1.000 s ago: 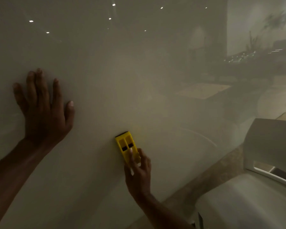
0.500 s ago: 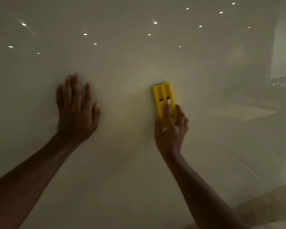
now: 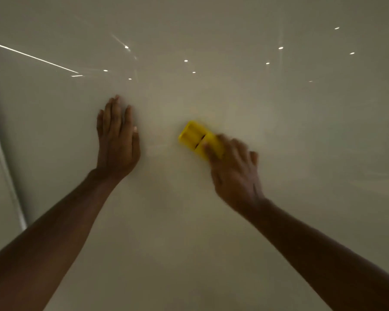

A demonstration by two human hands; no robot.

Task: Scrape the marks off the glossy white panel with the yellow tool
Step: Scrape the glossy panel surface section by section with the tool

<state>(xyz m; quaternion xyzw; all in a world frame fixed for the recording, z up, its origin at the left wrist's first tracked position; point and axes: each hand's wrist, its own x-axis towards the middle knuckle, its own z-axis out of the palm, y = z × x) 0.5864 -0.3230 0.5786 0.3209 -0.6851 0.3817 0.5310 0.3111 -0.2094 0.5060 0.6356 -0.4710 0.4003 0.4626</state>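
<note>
The yellow plastic scraper tool [image 3: 198, 138] lies flat on the glossy white panel [image 3: 279, 131], long axis pointing up-left toward the flat, empty left hand [image 3: 117, 144]; right hand [image 3: 234, 173] fingers [image 3: 211, 151] clamp its lower end (blurred, seemingly mid-stroke).

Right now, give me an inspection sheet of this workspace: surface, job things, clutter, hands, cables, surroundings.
Surface: glossy white panel, full of reflected light spots; no clear marks visible in this dim, blurred view.
Job things: yellow tool, angled up-left, flat on the panel.
Clutter: nothing seen.
Hands: left hand open, palm flat on the panel, left of the tool and apart from it; right hand has its grip on the tool's lower end, blurred.
Cables: nothing seen.
Surroundings: pale vertical strip at the left edge; nothing else seen.
</note>
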